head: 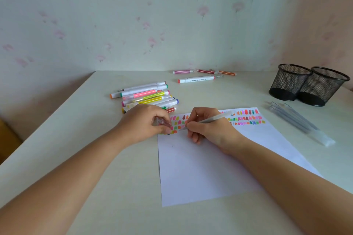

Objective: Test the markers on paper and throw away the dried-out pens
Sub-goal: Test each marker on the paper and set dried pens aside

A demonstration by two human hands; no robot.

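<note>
1. Table (pixel 76 116): pale top, fills the lower frame and runs back to a floral wall.
2. Paper (pixel 200 173): white sheet, centre right, lying askew. Rows of colour swatches (pixel 246 117) cross its top edge; the lower part is blank.
3. Mesh cups, two, black, upper right, touching each other: left cup (pixel 290 82), right cup (pixel 324 87). Nothing can be seen through their mesh walls.
4. Marker pile (pixel 149 95): a dozen or so capped markers, left of centre, just above the left hand.
5. Clear plastic case (pixel 298 122): long, right of the sheet, below the cups.
6. Far markers (pixel 202 77): a small group at the table's back edge, well apart from the pile.
7. Right hand (pixel 208 126): rests on the sheet, fingers pinching the pale pen (pixel 215 118) in a writing hold. Its tip meets the paper beside the left block of swatches.
8. Left hand (pixel 143 122): at the sheet's top left corner, fingers curled round a clear cap (pixel 162 122).

Step in hand: test stroke of the pale pen. Whether it marks cannot be told; the tip area is too small.

Next move, as judged: read the stroke. If ink shows, recap with the left hand's cap and set the pen with the keepers. If dry, discard it; no bin is plainly in view, so the far group or a cup may serve.
</note>
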